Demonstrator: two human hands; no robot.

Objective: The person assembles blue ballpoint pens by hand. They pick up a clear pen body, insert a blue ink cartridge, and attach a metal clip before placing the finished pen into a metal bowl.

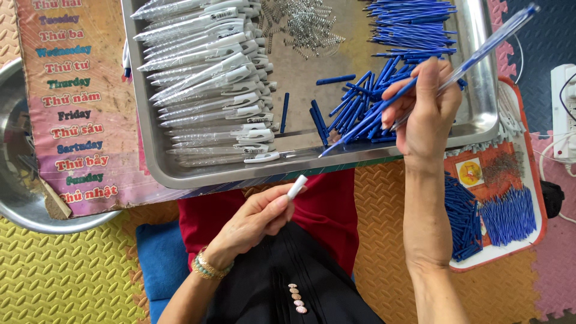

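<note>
Scene evenly and brightly lit by soft, diffuse light; no single source can be placed. Dull, smeared reflections are carried by the shallow stainless-steel tray (483, 72), with brighter glare along its near rim. Small highlights are seen on the heap of clear plastic pen barrels with white clips (210, 78). Only faint, soft shadows are cast under the right hand (423, 111). Focus is held sharp across most of the frame. Slight motion blur is noted on the clear blue-tipped pen (492, 39) held up. Mild bending of straight edges is observed toward the corners.
</note>
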